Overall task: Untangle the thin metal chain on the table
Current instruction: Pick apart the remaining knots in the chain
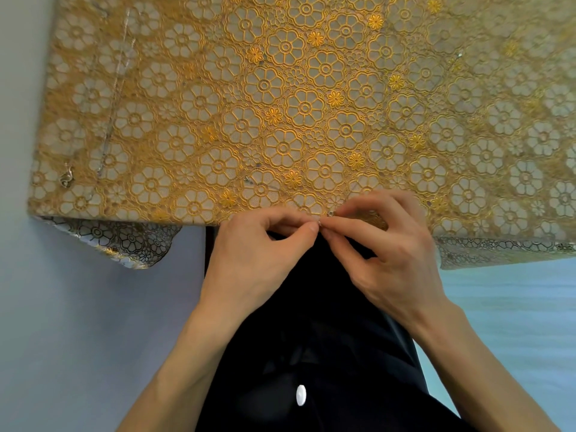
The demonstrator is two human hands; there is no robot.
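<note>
Gold floral tablecloth [311, 88] covers the bench [93, 210]. The thin metal chain [268, 187] shows as a faint strand running from lower centre of the frame down to the near edge, where both hands meet. Left hand [258, 244]: grip together, thumb and forefinger pinching the chain. Right hand [389, 244]: grip likewise clamped on the chain, its fingertips touching those of the left. A small ring [331, 213] sits just above the pinch. The knot itself is too small to make out. A second length of chain [112, 120] with a clasp [67, 178] lies at the left of the frame, well apart; whether it joins the first cannot be told.

Risks, as judged: drawing the two pinches apart would likely tighten the tangle or snap a fine link. The work sits at the very bench edge, so a slipped grip could drop the chain off it. Links may also snag in the openwork cloth.
</note>
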